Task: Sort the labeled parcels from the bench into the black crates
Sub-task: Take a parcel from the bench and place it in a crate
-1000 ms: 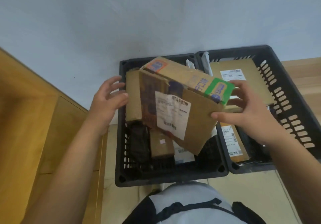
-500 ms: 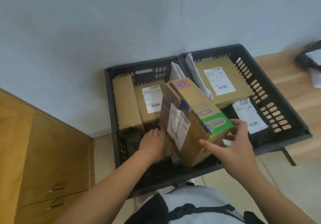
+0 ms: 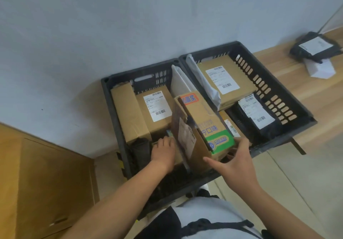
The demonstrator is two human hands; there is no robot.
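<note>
Biggest thing first: the light wooden desk (image 3: 278,60) runs off to the right of the frame. One black labeled pouch (image 3: 315,47) waits on it at the upper right, so I'd guess the sorting isn't finished.

The two black slotted plastic crates sit side by side mid-frame. The left crate (image 3: 163,75) already has a couple of brown cartons along its back, and the right crate (image 3: 304,125) has a flat carton and a dark pouch.

The parcel in play is the tall printed cardboard box with the green corner (image 3: 204,125). It's tilted and half down into the right side of the left crate, near the divide.

The right hand (image 3: 235,162) grasps the box's lower end between thumb and spread fingers. The left hand (image 3: 163,151) is low in the same crate, just beside the box. Its fingertips are hidden, so I can't tell if it's gripping anything or only nudging stuff aside.

My take on doing this bit well:
- Clear a gap with the left hand first.
- Lower the box upright into that gap rather than dropping it.
- Keep its white shipping label (image 3: 185,140) facing out so it stays readable.
- Watch that it doesn't crush the small stuff underneath or wedge on the crate wall.
</note>
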